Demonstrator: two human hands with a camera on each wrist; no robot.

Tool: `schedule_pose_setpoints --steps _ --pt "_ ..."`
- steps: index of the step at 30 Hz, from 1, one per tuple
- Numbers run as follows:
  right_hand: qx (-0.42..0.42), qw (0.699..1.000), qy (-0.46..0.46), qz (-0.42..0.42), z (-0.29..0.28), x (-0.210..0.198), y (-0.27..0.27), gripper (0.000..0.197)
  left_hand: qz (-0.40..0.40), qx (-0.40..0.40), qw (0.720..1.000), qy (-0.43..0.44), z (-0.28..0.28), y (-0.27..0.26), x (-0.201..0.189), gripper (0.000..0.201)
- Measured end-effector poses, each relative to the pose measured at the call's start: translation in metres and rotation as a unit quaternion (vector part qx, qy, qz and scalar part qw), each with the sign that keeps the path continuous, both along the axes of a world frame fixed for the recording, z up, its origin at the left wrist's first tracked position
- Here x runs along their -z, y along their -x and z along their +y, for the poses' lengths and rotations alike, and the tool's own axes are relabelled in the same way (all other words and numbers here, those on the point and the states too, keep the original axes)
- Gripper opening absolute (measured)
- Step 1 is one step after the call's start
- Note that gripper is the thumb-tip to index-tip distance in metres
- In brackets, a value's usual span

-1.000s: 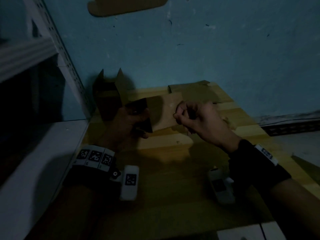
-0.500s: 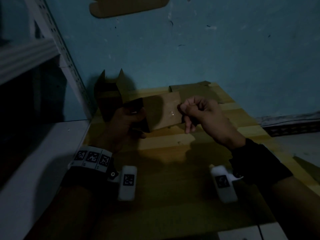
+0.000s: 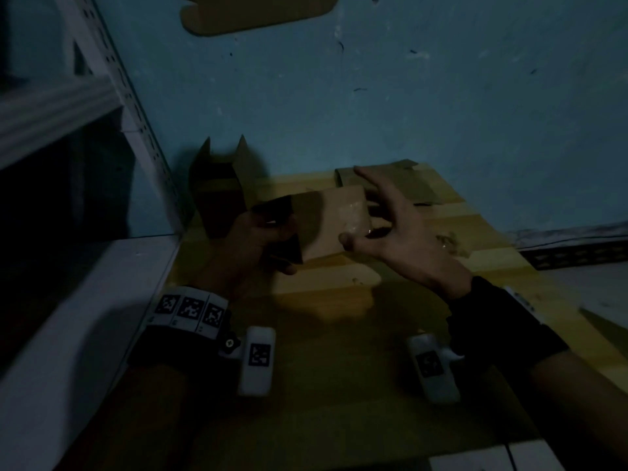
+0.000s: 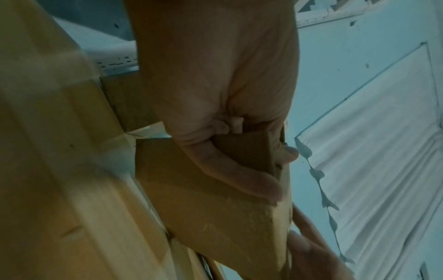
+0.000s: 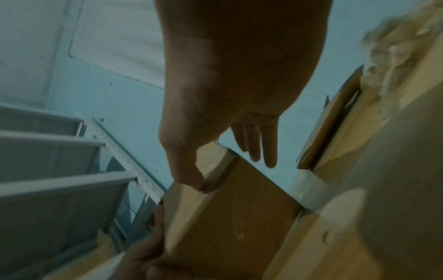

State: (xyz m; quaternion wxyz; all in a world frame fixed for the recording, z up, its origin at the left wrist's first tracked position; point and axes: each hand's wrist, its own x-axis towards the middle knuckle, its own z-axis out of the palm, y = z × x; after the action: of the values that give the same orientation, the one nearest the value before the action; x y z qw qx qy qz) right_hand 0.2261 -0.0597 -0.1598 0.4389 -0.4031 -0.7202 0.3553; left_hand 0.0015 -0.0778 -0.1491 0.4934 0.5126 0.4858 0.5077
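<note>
A small brown cardboard box (image 3: pixel 331 222) is held just above the wooden table (image 3: pixel 339 334). My left hand (image 3: pixel 261 239) grips its left end, fingers curled round the dark end flap (image 4: pixel 242 151). My right hand (image 3: pixel 390 226) is spread at the box's right end, fingers straight (image 5: pixel 263 144). Its thumb (image 5: pixel 189 176) touches the box's corner, where a patch of clear tape (image 3: pixel 355 215) glints. The box's underside (image 5: pixel 227 217) faces the right wrist camera.
An upright open cardboard box (image 3: pixel 219 195) stands at the back left against the blue wall. A flattened cardboard piece (image 3: pixel 401 180) lies at the back of the table. A white metal shelf rack (image 3: pixel 68 113) borders the left. Crumpled tape scraps (image 3: pixel 448 241) lie to the right.
My right hand was pinching at the box's right end with curled fingers; now its fingers have spread open. The left hand keeps its grip on the box.
</note>
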Motion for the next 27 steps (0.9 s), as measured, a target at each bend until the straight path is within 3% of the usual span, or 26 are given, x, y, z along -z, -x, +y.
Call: schedule_pose_setpoints --steps 7,13,21,27 --pt "0.010 1.000 -0.029 -0.004 -0.0046 -0.0062 -0.0020 0.065 0.021 0.027 0.999 -0.018 -0.0018 -0.0012 -0.0003 0.013" --pt "-0.009 1.000 -0.018 -0.020 -0.0045 -0.0073 -0.0062 0.070 0.012 0.040 0.999 -0.018 -0.0024 -0.0019 0.0003 0.013" --pt "-0.014 1.000 -0.005 -0.008 -0.0016 -0.0062 -0.0060 0.062 -0.001 0.044 0.999 -0.018 -0.0004 -0.0015 0.0032 0.007" --pt "-0.011 1.000 0.006 0.002 -0.0015 -0.0063 -0.0073 0.055 -0.004 0.048 0.999 -0.019 0.0001 0.0002 0.0043 0.022"
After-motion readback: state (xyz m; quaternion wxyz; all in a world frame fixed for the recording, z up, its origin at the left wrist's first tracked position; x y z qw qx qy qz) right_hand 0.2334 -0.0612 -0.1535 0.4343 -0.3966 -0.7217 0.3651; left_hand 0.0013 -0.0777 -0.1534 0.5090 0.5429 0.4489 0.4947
